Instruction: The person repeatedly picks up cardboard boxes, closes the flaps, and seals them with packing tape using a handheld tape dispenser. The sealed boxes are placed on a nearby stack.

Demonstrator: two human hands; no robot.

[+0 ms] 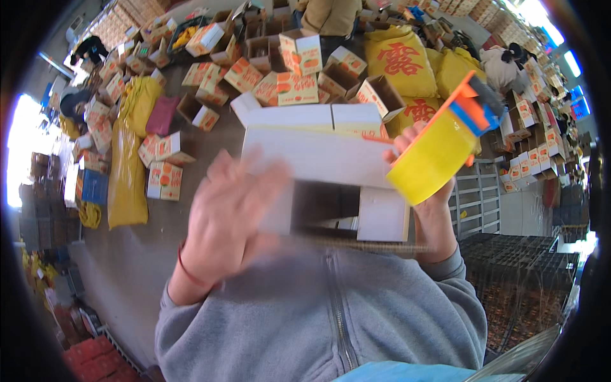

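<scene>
A cardboard carton (315,153) with white flaps lies before my body. One long flap is folded over it, and a dark gap shows between the flap and the near side. Over its left end is my left hand (234,215), blurred, its fingers spread and holding nothing; whether it touches the carton cannot be told. My right hand (433,196) grips an orange tape dispenser (432,125) at the carton's right end. The dispenser carries a wide roll of yellow tape (427,160) and has a blue part near its front. The roll hides part of that hand.
Many printed cartons (297,88) lie scattered on the floor ahead. Yellow sacks (403,62) are piled at the far right, and a long yellow bag (128,176) lies left. Black plastic crates (520,267) stand close on my right. Other people (329,16) are farther off.
</scene>
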